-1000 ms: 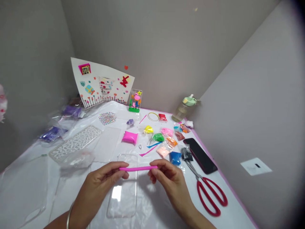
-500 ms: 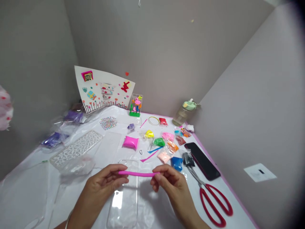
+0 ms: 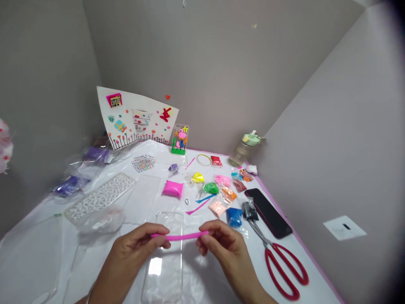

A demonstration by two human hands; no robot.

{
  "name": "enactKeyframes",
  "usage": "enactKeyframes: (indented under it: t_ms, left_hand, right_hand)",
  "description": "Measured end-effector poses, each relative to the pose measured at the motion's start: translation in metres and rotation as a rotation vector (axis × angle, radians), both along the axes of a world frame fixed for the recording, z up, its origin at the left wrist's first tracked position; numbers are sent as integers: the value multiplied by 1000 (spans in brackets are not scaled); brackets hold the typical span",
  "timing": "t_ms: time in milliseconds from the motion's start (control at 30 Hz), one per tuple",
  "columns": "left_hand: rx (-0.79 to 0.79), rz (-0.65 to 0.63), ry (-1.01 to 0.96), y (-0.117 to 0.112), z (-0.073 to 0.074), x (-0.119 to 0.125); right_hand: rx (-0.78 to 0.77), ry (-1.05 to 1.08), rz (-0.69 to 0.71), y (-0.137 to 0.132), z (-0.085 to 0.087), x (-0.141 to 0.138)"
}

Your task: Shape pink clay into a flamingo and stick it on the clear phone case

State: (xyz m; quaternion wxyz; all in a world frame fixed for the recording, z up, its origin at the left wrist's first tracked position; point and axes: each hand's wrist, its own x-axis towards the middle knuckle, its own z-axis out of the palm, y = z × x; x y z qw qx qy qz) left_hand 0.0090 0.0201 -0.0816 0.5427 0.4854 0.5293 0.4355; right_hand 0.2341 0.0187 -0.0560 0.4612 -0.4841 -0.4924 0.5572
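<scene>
A thin pink clay roll (image 3: 182, 237) stretches level between my two hands. My left hand (image 3: 139, 245) pinches its left end between thumb and fingers. The right end sits in the fingertips of my right hand (image 3: 221, 245). Below the roll, a clear phone case (image 3: 164, 274) lies flat on the white-covered table, partly hidden by my left hand. Beyond it rests a pink packet of clay (image 3: 173, 189). Pink strip (image 3: 198, 207) and blue strip (image 3: 206, 198) tools lie to its right.
Red-handled scissors (image 3: 281, 270) and a black phone (image 3: 268, 213) lie at the right. Several clay packets, among them a blue one (image 3: 234, 217), stand behind my right hand. At the back are a decorated case (image 3: 180, 141) and a bottle (image 3: 243, 150); a patterned tray (image 3: 103, 196) lies left.
My left hand has closed its thumb onto the roll's left end, and the roll sits slightly lower, its left part now behind my fingers. The right hand still holds the other end.
</scene>
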Motion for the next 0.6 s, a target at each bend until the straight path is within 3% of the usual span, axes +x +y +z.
enactKeyframes:
  t_ms: [400,600]
  left_hand:
    - [47,59,118,-1,4,-2]
    - [-28,4,-110,1,5,1]
  right_hand:
    - [59,-43,-34,-2,2,3]
    - [23,-44,-30,0,0,3]
